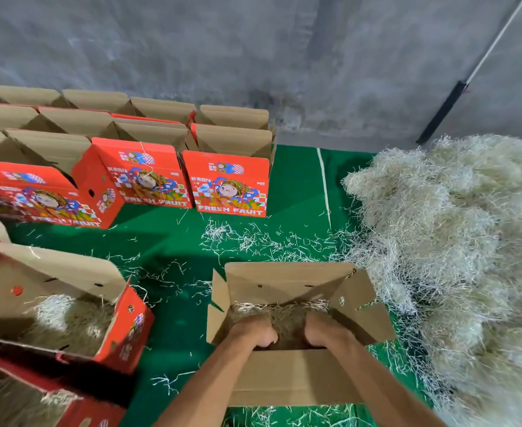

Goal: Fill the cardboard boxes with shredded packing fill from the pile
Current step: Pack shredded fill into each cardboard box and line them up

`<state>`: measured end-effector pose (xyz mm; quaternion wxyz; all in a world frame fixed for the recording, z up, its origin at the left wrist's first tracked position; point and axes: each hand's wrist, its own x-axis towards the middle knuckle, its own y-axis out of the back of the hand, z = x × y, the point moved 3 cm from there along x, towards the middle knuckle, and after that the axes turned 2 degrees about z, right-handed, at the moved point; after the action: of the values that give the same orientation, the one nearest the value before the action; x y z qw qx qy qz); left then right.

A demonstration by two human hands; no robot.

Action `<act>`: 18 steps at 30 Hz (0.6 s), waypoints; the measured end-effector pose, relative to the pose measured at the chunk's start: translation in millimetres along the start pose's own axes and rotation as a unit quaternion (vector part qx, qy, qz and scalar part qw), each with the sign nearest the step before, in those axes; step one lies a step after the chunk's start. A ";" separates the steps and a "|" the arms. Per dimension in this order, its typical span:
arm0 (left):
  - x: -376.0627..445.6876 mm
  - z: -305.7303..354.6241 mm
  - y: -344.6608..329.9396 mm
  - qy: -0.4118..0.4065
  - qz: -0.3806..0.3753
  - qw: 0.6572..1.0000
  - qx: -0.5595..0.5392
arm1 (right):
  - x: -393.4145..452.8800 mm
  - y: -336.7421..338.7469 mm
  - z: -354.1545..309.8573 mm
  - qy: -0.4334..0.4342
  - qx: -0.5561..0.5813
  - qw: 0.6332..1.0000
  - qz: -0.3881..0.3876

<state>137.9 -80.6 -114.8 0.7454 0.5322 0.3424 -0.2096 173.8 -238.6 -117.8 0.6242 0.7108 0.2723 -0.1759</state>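
Your left hand (255,331) and right hand (321,329) clench pale shredded fill (284,312) down inside the open brown cardboard box (287,280); next, probably fetch more from the big straw-coloured pile (457,241).

Packing room: rows of fruit boxes (229,183), concrete wall (253,50).

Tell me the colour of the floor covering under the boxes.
Green: the floor covering is plain dark green, strewn with pale shreds, in the head view.
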 end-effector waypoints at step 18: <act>-48.2 93.5 95.1 -0.265 0.259 0.922 -0.112 | -62.5 139.7 13.8 0.005 0.040 0.940 0.338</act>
<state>196.5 -137.8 0.9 0.8921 0.4399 0.0043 -0.1029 210.4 -272.8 27.5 0.6165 0.7863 0.0116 0.0378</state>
